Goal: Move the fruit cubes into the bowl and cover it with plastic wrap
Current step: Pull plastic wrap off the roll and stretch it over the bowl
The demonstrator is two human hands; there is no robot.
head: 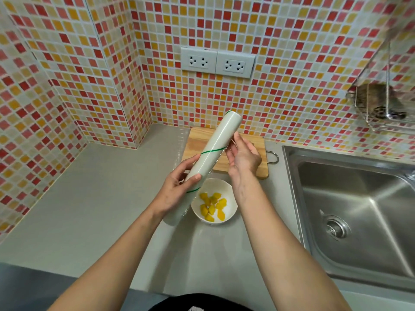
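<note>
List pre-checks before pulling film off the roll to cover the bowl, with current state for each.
1. Fruit cubes all in the bowl: ok, cutting board shows none, though part is hidden.
2. Bowl uncovered, ready for film: ok.
3. Left hand grips the plastic wrap roll: ok.
4. Right hand has the film's loose edge: cannot tell, fingers lie against the roll.
5. Roll held above the bowl, not touching it: ok.
6. Countertop beside the bowl free for spreading film: ok.
</note>
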